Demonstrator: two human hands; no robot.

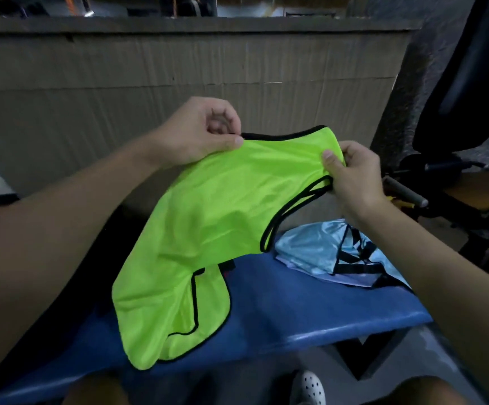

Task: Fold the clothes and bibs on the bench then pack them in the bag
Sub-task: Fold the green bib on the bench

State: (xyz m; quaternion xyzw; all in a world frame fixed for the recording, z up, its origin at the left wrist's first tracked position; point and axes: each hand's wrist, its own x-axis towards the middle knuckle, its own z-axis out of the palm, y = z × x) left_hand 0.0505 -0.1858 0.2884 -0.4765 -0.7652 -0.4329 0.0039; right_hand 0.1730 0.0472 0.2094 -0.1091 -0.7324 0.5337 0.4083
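The left hand (205,133) and right hand (351,176) pinch the neon-green bib (208,229) by its top edge; its shoulders should meet squarely before creasing.

A cardboard sheet (178,68) stands behind, black padded equipment (453,106) at right, a white perforated shoe (310,387) below.

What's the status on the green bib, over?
Left hand, right hand pinching green bib at its top edge. Lower end rests on blue bench. Light blue garment beside, not blocking.
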